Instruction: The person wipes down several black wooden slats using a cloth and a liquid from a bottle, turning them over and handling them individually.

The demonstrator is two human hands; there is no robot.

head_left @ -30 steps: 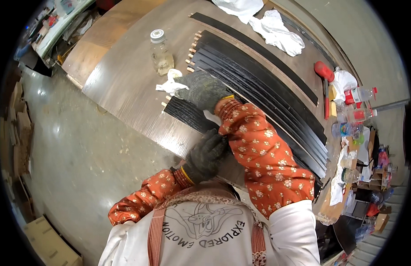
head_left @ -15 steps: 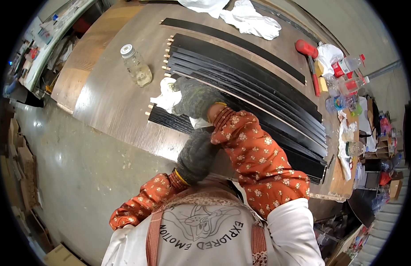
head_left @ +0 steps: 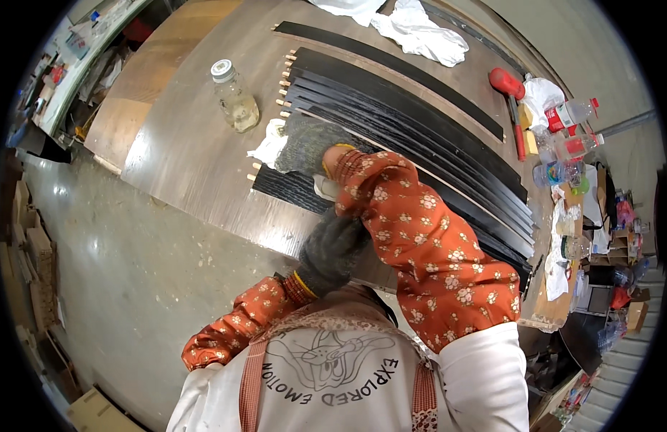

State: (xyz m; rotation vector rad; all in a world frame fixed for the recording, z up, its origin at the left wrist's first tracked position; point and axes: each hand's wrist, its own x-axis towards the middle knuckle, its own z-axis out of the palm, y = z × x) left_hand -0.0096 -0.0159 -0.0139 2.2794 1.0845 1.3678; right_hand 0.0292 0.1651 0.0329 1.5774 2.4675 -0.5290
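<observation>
My right hand [head_left: 312,142], in a dark grey knit glove, is closed over a crumpled white cloth [head_left: 270,144] and presses it against the black wooden slats. A black slat [head_left: 287,189] with light dowel pegs at its left end lies under and in front of it, nearest the table edge. My left hand [head_left: 332,248], gloved the same way, is at the near table edge below that slat. Its fingers look curled, but the right sleeve covers part of them, hiding what they hold. More black slats [head_left: 405,129] lie side by side beyond my right hand.
A glass jar [head_left: 236,101] with a white lid and pale contents stands left of the slats. One slat [head_left: 391,63] lies apart at the back, near white cloths [head_left: 420,32]. To the right are a red-headed mallet [head_left: 507,84], plastic bottles [head_left: 574,114] and a yellow block [head_left: 527,144].
My right hand has shifted slightly along the slats with the cloth, and its forearm has swung a little. My left hand has moved slightly right. The whole view has shifted a little.
</observation>
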